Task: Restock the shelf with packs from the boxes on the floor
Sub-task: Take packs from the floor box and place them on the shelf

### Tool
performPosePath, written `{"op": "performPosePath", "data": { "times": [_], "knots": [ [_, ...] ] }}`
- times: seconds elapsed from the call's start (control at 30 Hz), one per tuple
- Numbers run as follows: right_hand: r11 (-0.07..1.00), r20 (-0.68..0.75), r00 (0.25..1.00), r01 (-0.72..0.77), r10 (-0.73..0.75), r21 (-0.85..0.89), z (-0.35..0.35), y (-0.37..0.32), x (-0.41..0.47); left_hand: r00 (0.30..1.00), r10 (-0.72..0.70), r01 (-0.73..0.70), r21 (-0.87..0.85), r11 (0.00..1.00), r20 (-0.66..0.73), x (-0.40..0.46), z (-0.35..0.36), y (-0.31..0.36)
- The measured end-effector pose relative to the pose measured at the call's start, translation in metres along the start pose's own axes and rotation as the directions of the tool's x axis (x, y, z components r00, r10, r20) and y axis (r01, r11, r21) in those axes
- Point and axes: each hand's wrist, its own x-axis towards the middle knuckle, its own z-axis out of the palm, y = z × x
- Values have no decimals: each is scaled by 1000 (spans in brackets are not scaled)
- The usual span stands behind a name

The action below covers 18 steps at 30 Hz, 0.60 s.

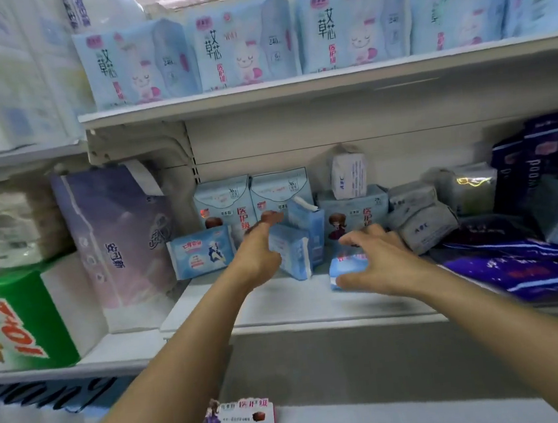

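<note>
Left of our working area, on the neighbouring shelf: a green-and-white tissue pack [23,317] and a tall lilac tissue bundle [118,235]; neither is part of this step.

Middle shelf [280,300], left end: a small blue pack [203,255] leans against two taller light-blue packs [252,197] standing at the back.

Left hand [258,258]: reaching in, fingers bent toward a pair of upright blue packs [300,243]. It appears to touch the nearer one; a closed grip is not visible, so we cannot tell whether it pinches.

Right hand [375,259]: fingers spread, arched over a flat blue pack [349,267] lying on the shelf board, thumb at its front edge. We read this as a loose hold about to close or just set down.

Further right: grey packs [419,220] piled loosely, then dark purple packs [531,264].

Handling judgement: these packs look light, soft and compressible, with slick film wrapping. They tip easily when stood on edge. Best taken across the broad faces, thumb opposite fingers, mid-body rather than at the sealed ends. A firm squeeze should not harm them.
</note>
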Motion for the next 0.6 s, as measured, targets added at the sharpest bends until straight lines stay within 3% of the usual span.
{"op": "performPosePath", "data": {
  "times": [0.17,0.33,0.4,0.5,0.6],
  "knots": [
    [976,186,976,-69,109,-207,16,9,35,978,94,-162,398,903,185,48,10,-20],
    [918,24,999,-20,32,-397,22,22,55,969,154,-245,644,725,195,63,7,-35],
    [921,-18,1000,-13,7,-389,19,25,59,964,190,-267,684,679,188,61,-1,-34],
    [978,-175,983,-96,63,-184,13,29,66,972,182,-236,603,762,149,58,-11,-39],
    [976,-348,918,-140,191,166,7,36,86,994,51,-69,184,981,99,56,-16,-40]
  ]
}}
